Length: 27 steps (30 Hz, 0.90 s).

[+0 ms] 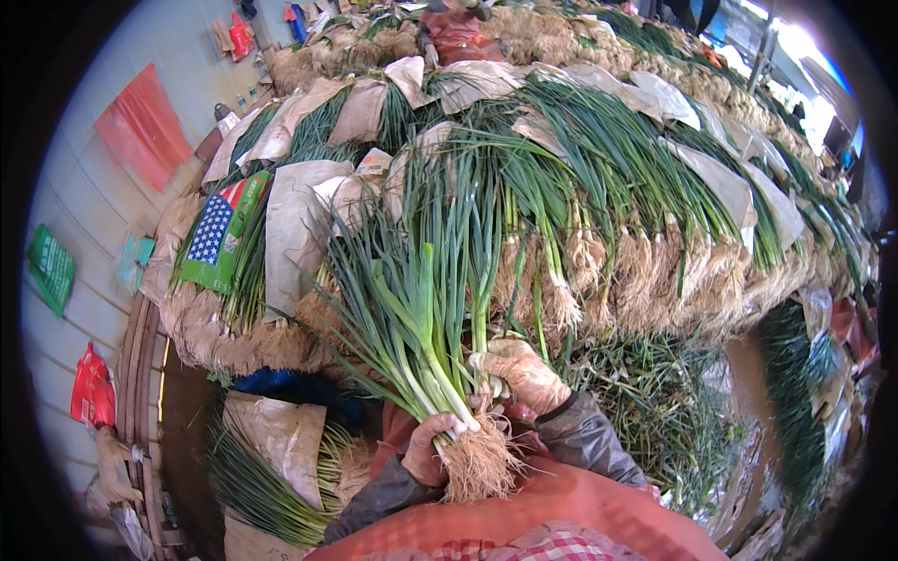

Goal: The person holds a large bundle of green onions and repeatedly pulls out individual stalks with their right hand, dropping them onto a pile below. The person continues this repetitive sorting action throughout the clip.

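Note:
My left hand [429, 449] grips a bunch of green onions [436, 357] low on the white stalks, just above a tangle of pale roots [480, 463]. The leaves of this bunch fan up and to the left. My gloved right hand [523, 372] closes around a smaller clump of green onion stalks [480, 322], close beside the first bunch. Its lower ends are partly hidden by my fingers. Both hands are just in front of my red apron [547, 505].
Ahead lies a long heap of green onions [631, 175], roots towards me, partly covered with sacks [302, 224]. Leaf trimmings [652, 414] cover the ground at right. Another bundle [273, 484] lies at lower left beside wooden poles [137, 372]. A person [463, 31] is at the far side.

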Available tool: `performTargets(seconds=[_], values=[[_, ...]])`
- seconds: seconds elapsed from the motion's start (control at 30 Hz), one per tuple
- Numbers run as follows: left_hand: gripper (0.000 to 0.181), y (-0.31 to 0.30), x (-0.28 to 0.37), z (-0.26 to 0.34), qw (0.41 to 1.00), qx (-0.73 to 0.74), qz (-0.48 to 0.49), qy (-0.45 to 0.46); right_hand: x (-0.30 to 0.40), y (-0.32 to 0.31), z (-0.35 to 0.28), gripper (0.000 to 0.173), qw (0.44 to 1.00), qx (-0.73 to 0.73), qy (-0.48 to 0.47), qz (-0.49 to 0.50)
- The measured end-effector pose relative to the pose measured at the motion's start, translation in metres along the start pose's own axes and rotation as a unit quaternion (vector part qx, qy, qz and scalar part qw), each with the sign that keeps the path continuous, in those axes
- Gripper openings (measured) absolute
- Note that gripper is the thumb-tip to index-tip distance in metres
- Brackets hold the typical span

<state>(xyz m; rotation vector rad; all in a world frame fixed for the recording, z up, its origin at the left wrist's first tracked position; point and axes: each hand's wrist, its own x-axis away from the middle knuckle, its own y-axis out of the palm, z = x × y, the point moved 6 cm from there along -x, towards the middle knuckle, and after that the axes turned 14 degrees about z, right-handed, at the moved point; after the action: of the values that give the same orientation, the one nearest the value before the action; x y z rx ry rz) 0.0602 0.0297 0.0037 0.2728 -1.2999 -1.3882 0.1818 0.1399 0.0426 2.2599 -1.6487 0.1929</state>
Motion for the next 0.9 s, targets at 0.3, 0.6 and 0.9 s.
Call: performTargets(seconds=[0.3,0.6,0.9], values=[[0.05,-0.002,-0.004,-0.002,0.996,0.081,-0.045,0.01,0.044,-0.005,0.005,0.021,0.991,0.055,-0.118,0.005],[0.047,-0.001,-0.014,-0.007,0.996,0.063,-0.065,-0.01,0.0,0.006,-0.01,0.037,0.996,-0.009,-0.074,0.056],[0.059,-0.042,-0.014,-0.021,0.992,0.117,-0.015,-0.046,0.009,0.026,0.018,0.039,0.913,0.274,-0.296,0.061]])
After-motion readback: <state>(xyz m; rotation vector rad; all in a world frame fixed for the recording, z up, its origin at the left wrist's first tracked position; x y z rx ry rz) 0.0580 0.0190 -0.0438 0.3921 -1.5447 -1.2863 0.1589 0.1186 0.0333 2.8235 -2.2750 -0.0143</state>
